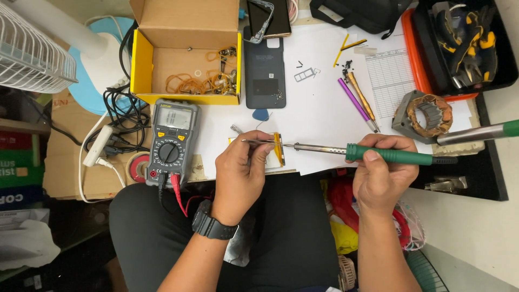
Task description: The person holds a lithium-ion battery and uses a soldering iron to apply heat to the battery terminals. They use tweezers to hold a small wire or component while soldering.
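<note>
Head view, looking down at a cluttered bench. Left hand (240,176) closed on tweezers (258,141), pinched between thumb and fingers, tips pointing right toward a small yellow-edged part (278,148) on the white paper (319,108) at the bench's near edge. Right hand (384,173) wrapped tight round the green handle of a soldering iron (373,153), shaft lying level, tip just beside the part and the tweezer tips; contact too small to tell. Black watch (213,223) on left wrist. Multimeter (173,141) just left of the left hand, red and black leads plugged in below. Behind it, open yellow box (141,65) with rubber bands inside. Dark phone back (265,67) lying flat beyond the part. Purple and orange screwdrivers (361,100) on the paper, right of centre. Copper-wound stator (426,114) farther right, near a tool tray (416,48).
</note>
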